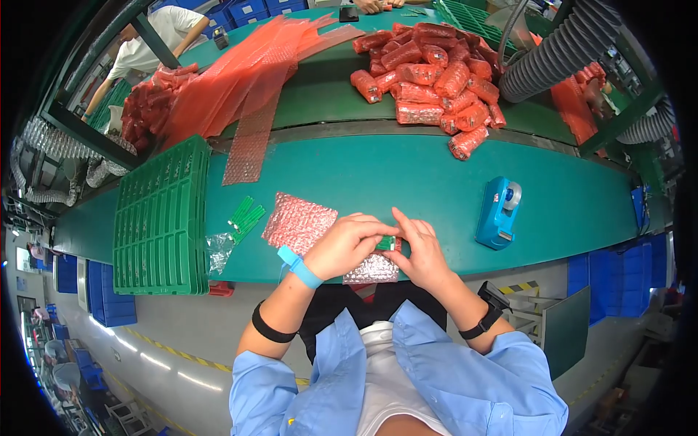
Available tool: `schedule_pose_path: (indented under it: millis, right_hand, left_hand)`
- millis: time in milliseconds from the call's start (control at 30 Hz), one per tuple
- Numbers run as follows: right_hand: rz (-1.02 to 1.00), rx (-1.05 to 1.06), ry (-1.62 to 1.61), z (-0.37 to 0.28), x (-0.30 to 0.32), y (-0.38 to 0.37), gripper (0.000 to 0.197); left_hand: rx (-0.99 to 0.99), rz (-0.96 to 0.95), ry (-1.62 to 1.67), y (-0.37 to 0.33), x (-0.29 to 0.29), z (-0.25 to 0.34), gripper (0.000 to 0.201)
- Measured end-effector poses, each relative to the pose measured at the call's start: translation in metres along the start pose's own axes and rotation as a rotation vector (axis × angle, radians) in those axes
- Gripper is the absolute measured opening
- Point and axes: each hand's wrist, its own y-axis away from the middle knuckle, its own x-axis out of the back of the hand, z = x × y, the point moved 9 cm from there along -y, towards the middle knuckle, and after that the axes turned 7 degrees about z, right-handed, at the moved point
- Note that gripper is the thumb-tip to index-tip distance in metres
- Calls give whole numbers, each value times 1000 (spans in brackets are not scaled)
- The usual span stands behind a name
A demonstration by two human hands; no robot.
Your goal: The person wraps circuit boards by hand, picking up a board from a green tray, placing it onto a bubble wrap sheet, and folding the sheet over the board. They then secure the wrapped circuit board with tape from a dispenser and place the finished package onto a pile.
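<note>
Both my hands meet over the near edge of the green table. My left hand (350, 241), with a blue band at its wrist, pinches small green circuit boards (386, 244) from the left. From the right, my right hand (419, 251) grips the same boards, fingers bent round them. How many boards there are is hidden by my fingers. Under them lies clear bubble wrap (372, 269). A reddish piece of bubble wrap (299, 220) reaches under my left forearm; whether the two join is hidden. Several loose green boards (247, 215) lie farther left.
Stacked green trays (161, 221) stand left, beside a clear plastic bag (218, 251). A blue tape dispenser (499, 214) stands right. Beyond are red bubble-wrap sheets (240, 80), a heap of red wrapped bundles (436, 76) and a grey hose (560, 54). A person (156, 40) works far left.
</note>
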Motion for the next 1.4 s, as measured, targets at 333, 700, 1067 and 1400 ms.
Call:
schedule_pose_path:
  millis: [333,700,1067,1400]
  right_hand:
    - [40,48,-38,1,0,0,85]
    - [-35,56,-51,-4,-2,-2,47]
    - [-27,55,76,-9,-2,-2,40]
    - [-9,37,113,-12,-1,-3,38]
  left_hand:
    - [-77,129,-398,2,-13,-10,28]
    - [104,179,-147,33,13,-24,41]
    - [159,220,-142,38,19,-39,53]
    - [137,174,-154,36,17,-32,54]
